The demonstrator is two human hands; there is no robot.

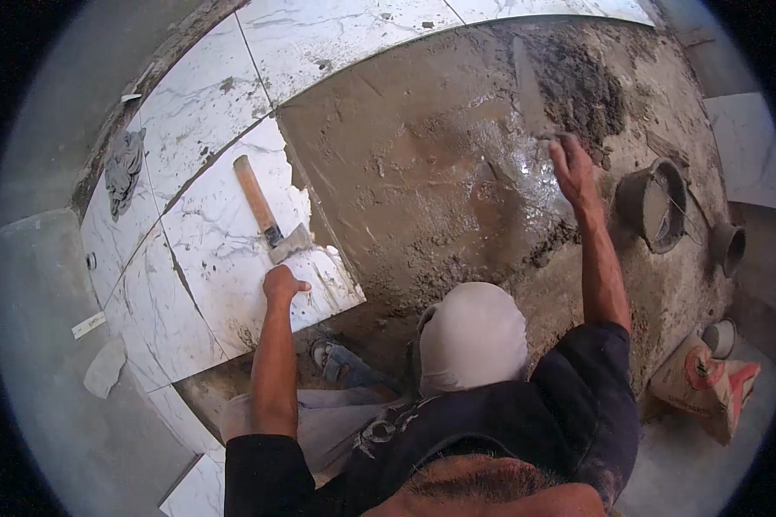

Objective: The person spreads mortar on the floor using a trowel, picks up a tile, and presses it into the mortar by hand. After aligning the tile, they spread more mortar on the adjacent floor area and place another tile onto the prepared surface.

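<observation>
My left hand (282, 283) rests closed on a white marbled tile (220, 233), its thumb pointing right. Right above it lies a hammer (256, 205) with a wooden handle, its metal head close to my knuckles. My right hand (573, 172) reaches out over the wet, shiny mortar bed (388, 155), fingers curled. A small grey thing shows at its fingertips, and I cannot tell what it is. A long pale grey strip (528, 86) runs away from there across the mortar. The tile's edge beside the mortar is ragged and smeared.
Two dark buckets (651, 207), (729, 248) stand at the right, with a paper sack (705, 379) below them. Dark loose mortar (582, 90) is heaped at the far right. A grey rag (125, 172) lies on laid tiles at left. My pale-clothed knee (476, 336) is in front.
</observation>
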